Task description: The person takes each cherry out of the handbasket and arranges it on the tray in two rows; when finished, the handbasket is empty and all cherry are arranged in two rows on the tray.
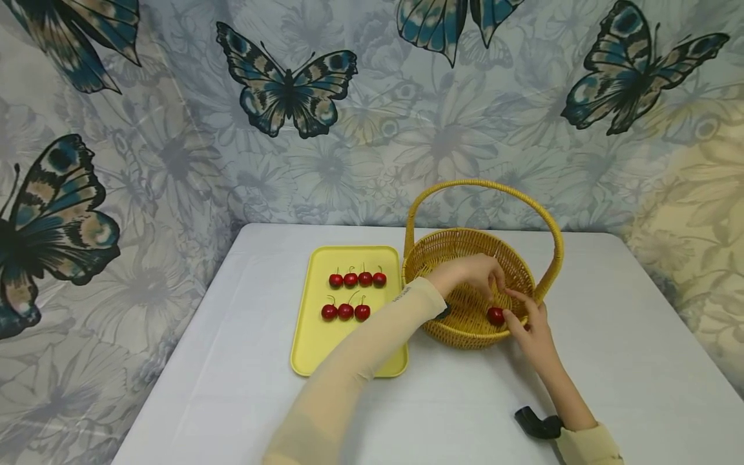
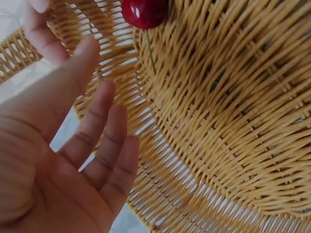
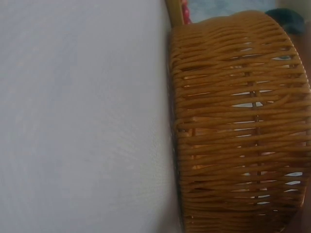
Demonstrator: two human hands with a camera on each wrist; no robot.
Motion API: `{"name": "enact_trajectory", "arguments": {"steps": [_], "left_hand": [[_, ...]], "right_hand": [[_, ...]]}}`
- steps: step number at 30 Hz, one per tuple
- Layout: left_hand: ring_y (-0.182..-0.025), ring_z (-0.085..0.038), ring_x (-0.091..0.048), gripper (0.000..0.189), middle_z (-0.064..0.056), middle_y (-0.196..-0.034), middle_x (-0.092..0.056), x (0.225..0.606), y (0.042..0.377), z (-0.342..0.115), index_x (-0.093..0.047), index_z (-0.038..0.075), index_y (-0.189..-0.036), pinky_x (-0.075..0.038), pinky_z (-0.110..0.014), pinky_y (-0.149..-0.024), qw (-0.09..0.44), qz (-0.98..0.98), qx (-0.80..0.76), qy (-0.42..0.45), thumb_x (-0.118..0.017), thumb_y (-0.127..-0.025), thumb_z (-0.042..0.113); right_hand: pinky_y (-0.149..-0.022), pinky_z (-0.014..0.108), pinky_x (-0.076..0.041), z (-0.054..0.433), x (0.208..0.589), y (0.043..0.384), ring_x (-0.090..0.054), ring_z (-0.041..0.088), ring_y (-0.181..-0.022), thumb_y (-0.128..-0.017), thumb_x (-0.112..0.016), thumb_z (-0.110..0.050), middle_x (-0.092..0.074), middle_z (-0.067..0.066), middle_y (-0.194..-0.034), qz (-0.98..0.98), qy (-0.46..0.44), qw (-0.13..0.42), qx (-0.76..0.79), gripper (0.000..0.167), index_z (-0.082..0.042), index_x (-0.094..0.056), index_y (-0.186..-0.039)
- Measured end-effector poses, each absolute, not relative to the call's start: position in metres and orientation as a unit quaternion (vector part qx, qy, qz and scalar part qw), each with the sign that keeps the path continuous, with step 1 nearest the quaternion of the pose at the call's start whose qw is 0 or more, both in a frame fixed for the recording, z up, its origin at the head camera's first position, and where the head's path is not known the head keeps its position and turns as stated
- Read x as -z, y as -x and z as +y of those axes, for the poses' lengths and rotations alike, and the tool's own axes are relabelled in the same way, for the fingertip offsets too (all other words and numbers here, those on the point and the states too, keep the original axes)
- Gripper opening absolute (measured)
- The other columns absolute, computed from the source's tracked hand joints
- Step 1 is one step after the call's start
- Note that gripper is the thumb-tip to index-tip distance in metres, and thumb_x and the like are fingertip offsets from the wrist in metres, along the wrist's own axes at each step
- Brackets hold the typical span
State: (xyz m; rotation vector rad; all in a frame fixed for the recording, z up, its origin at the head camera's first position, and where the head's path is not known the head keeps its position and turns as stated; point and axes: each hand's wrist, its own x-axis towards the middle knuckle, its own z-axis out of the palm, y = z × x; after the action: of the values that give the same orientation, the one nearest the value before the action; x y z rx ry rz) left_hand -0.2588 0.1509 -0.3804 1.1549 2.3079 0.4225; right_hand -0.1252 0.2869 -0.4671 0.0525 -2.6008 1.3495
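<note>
A dark red cherry (image 1: 496, 316) with a green stem lies against the inner wall of the round yellow wicker basket (image 1: 433, 248). My left hand (image 1: 472, 271) is inside the basket; in the left wrist view its fingers (image 2: 114, 141) are loosely bent, beside the cherry (image 2: 144, 13) and apart from it. My right hand (image 1: 531, 332) reaches over the right rim with thumb and index finger spread, the thumb tip right at the cherry in the head view. The basket's outer wall (image 3: 238, 126) fills the right half of the right wrist view.
Left of the basket lies a yellow tray (image 1: 314, 352) bearing two rows of cherries (image 1: 345, 312). An arched handle (image 1: 482, 183) rises over the basket. Both stand on a white tabletop (image 1: 232, 361), with butterfly-patterned cloth (image 1: 372, 174) behind.
</note>
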Motion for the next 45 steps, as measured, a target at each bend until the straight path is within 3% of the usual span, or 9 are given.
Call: {"name": "enact_trajectory", "arguments": {"steps": [6,13,18,24,32,45], "left_hand": [[-0.107,-0.006,-0.053,0.03,0.013,-0.12,-0.057,0.39,0.255,0.163,-0.07,0.025,-0.105,-0.045,-0.02,-0.085,0.27,0.879,-0.111,-0.376,-0.077,-0.076,0.023],[-0.112,-0.005,-0.051,0.029,0.015,-0.12,-0.056,0.401,0.252,0.168,-0.069,0.026,-0.1,-0.042,-0.02,-0.091,0.295,0.877,-0.084,-0.369,-0.079,-0.073,0.03],[-0.108,-0.004,-0.052,0.035,0.013,-0.114,-0.059,0.409,0.254,0.171,-0.068,0.024,-0.105,-0.042,-0.018,-0.089,0.32,0.86,-0.075,-0.391,-0.079,-0.072,0.029],[-0.105,-0.004,-0.052,0.039,0.012,-0.111,-0.057,0.42,0.254,0.171,-0.065,0.022,-0.106,-0.043,-0.018,-0.086,0.326,0.855,-0.084,-0.394,-0.079,-0.071,0.034],[-0.104,-0.005,-0.054,0.046,0.009,-0.113,-0.059,0.419,0.252,0.174,-0.062,0.021,-0.116,-0.044,-0.018,-0.085,0.33,0.85,-0.099,-0.4,-0.078,-0.074,0.031],[-0.095,-0.005,-0.055,0.041,0.01,-0.106,-0.06,0.405,0.255,0.17,-0.064,0.024,-0.113,-0.046,-0.019,-0.079,0.305,0.85,-0.116,-0.414,-0.078,-0.075,0.022]], "right_hand": [[-0.065,0.037,-0.037,0.286,0.465,0.125,-0.035,0.044,-0.106,-0.097,-0.046,-0.023,-0.015,0.035,-0.139,-0.883,-0.019,0.104,-0.458,0.045,-0.007,-0.037,-0.138],[-0.064,0.036,-0.037,0.281,0.462,0.123,-0.036,0.042,-0.103,-0.096,-0.047,-0.018,-0.018,0.036,-0.137,-0.881,-0.022,0.11,-0.459,0.044,-0.004,-0.039,-0.136],[-0.065,0.038,-0.037,0.283,0.467,0.124,-0.035,0.044,-0.106,-0.096,-0.046,-0.02,-0.016,0.036,-0.139,-0.881,-0.019,0.109,-0.459,0.044,-0.006,-0.038,-0.137],[-0.069,0.052,-0.041,0.284,0.469,0.124,-0.033,0.049,-0.113,-0.096,-0.047,-0.019,-0.017,0.035,-0.139,-0.88,-0.024,0.112,-0.46,0.044,-0.005,-0.039,-0.137],[-0.064,0.032,-0.036,0.285,0.468,0.125,-0.037,0.043,-0.105,-0.096,-0.046,-0.021,-0.017,0.034,-0.139,-0.883,-0.018,0.104,-0.458,0.045,-0.006,-0.037,-0.138],[-0.062,0.035,-0.036,0.287,0.468,0.126,-0.035,0.044,-0.103,-0.097,-0.046,-0.024,-0.017,0.035,-0.138,-0.881,-0.018,0.109,-0.461,0.043,-0.007,-0.039,-0.136]]}}
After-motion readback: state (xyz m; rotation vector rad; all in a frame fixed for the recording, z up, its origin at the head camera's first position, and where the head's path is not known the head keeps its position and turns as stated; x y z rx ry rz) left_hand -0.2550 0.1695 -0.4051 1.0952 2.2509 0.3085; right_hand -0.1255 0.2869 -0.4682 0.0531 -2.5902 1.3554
